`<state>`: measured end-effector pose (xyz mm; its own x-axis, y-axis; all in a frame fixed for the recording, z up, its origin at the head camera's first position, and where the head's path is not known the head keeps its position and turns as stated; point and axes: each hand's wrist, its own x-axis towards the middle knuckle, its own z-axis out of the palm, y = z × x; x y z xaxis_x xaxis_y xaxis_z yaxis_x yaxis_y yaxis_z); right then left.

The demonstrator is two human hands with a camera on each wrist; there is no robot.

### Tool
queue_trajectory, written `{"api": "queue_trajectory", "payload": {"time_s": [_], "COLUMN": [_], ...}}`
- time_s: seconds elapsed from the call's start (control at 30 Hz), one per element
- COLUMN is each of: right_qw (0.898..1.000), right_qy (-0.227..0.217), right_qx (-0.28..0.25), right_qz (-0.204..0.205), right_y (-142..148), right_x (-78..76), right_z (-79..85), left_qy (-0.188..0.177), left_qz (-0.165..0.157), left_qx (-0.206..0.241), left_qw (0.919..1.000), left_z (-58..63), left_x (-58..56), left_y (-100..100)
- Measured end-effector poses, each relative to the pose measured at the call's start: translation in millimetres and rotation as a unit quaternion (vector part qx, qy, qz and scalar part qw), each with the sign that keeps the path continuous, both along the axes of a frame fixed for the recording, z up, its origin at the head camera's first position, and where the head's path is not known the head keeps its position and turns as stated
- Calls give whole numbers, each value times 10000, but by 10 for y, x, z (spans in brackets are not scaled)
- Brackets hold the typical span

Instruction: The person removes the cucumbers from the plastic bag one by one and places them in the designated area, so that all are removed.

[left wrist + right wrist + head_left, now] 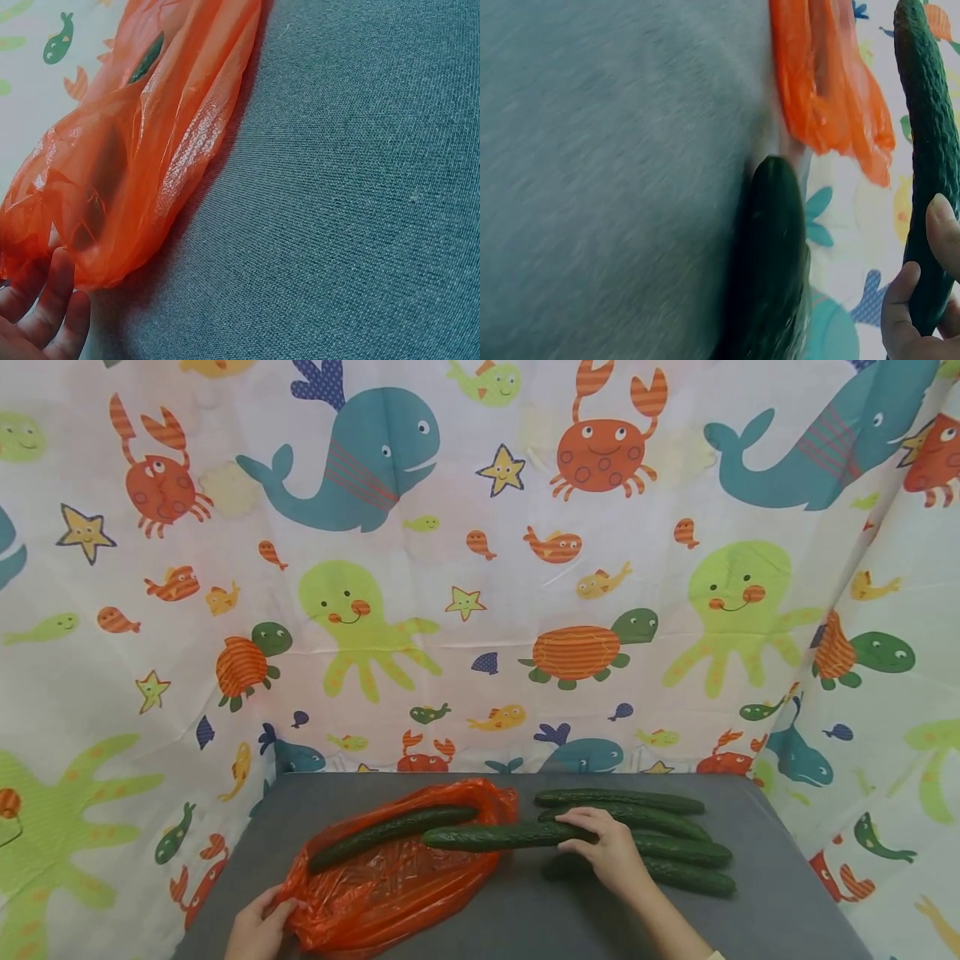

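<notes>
My right hand (603, 847) grips a long dark green cucumber (495, 837) near its right end. The cucumber is raised, its left end over the opening of an orange plastic bag (442, 893). Thumb and fingers wrap this cucumber (928, 142) in the right wrist view. Inside the bag lies another cucumber (390, 833), slanting up to the right. At the bag's near left edge my left hand (258, 927) pinches the thin plastic. The left wrist view shows those fingers (56, 296) against the bunched bag (180, 150), a dark shape visible through it.
Several more cucumbers (686, 877) lie side by side on the right of the grey table (780, 902), partly behind my right hand. A curtain (465, 660) printed with sea animals hangs behind the table and along both sides.
</notes>
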<state>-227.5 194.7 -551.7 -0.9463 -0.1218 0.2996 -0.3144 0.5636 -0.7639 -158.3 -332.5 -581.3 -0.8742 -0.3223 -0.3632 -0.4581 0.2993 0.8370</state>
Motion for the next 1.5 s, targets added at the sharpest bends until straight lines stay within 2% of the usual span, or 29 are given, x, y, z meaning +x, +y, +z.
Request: {"api": "queue_trajectory", "payload": {"time_s": [0.1,0.33,0.57,0.83,0.97,1.2,1.3,1.5], "right_qw": [10000,9994,9986,9970,9941,9847,9825,9830], "right_qy": [-54,-265,-396,-313,-647,-1385,-1496,-1368], "right_qx": [10,149,299,642,751,955,1006,1110], "right_qz": [-15,-188,-170,-306,-448,-449,-474,-512], "right_y": [116,350,573,822,967,1255,1345,1437], "right_x": [49,117,156,265,338,483,520,595], "right_z": [-32,-143,-206,-258,-304,-362,-389,-425], "left_qy": [10,-20,47,80,62,23,38,-9], "left_qz": [47,39,206,148,93,-20,-76,-42], "left_qx": [130,-72,214,102,-35,-152,-208,-315], "left_qw": [9999,10000,9995,9998,9999,9999,9997,9995], "left_z": [2,10,4,-21,-22,-11,12,39], "left_x": [3,16,24,28,10,-4,8,19], "left_y": [12,-8,22,-9,-12,-3,-17,-47]}}
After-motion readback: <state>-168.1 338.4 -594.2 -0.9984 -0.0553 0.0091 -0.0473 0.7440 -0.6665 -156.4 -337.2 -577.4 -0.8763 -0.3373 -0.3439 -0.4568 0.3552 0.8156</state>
